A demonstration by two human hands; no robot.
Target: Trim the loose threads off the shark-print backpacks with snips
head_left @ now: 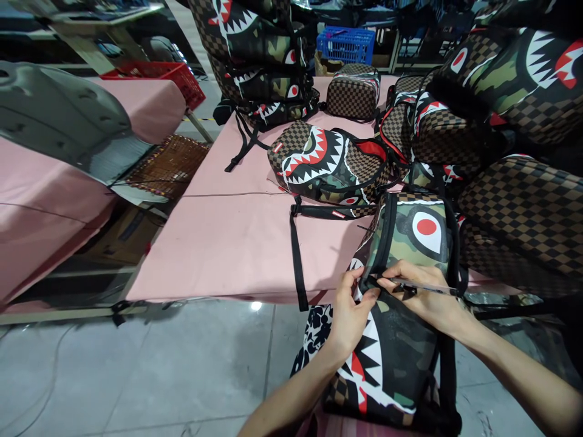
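A backpack point(405, 352) with a camouflage, checkered and shark-mouth print rests on its side across the lap, its far end against the table edge. My left hand point(350, 312) pinches the dark zipper seam of this backpack between thumb and fingers. Close beside it, my right hand point(426, 300) is closed around a slender metal tool point(421, 285), whose exact kind I cannot make out. The right fingertips meet the same seam, almost touching the left thumb. What lies between the fingertips is hidden.
On the pink-covered table point(228, 243) lies another shark-print backpack point(328, 161) with a loose black strap. Stacked bags point(268, 60) stand behind it, and more bags point(523, 206) crowd the right. A grey chair point(68, 115) and red crate point(182, 79) are at left.
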